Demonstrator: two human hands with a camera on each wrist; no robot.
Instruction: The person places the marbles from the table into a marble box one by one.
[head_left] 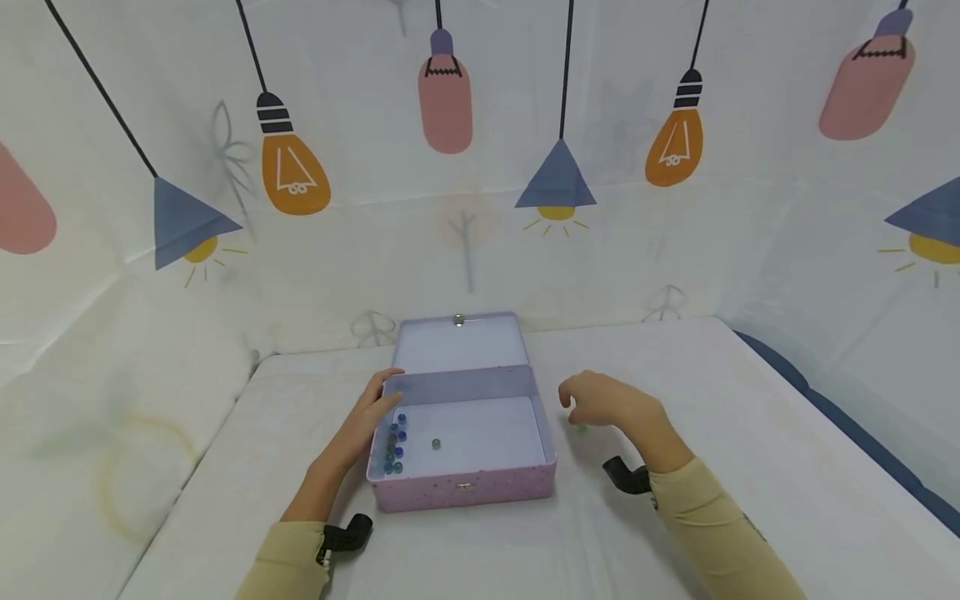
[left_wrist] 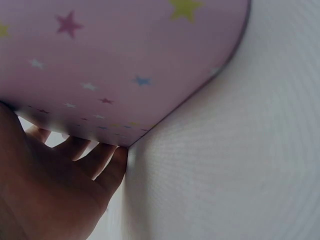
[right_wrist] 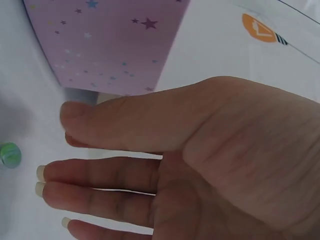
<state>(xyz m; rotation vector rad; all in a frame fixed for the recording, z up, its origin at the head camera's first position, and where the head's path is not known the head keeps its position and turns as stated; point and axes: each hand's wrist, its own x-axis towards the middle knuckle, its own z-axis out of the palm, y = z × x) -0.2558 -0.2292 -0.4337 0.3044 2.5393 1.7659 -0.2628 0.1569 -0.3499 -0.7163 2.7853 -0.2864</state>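
A pink metal box (head_left: 495,489) with printed stars stands with its lid (head_left: 459,346) raised at the back. Along the box's left inner side lie several blue and green glass marbles (head_left: 402,436), while one green marble (head_left: 437,444) sits apart from them on the box floor. My left hand (head_left: 365,417) holds the box's left wall, thumb over the rim and fingers against the outer side. Right of the box, my right hand (head_left: 611,404) hovers over the table with loosely bent fingers and nothing visible in them. A green marble (right_wrist: 10,155) lies on the table just beyond those fingertips.
The box stands on a table covered with a white cloth (head_left: 757,417). White curtains (head_left: 360,250) with printed lamps and bulbs hang behind and at both sides. Dark wrist mounts (head_left: 627,477) stick out below both hands.
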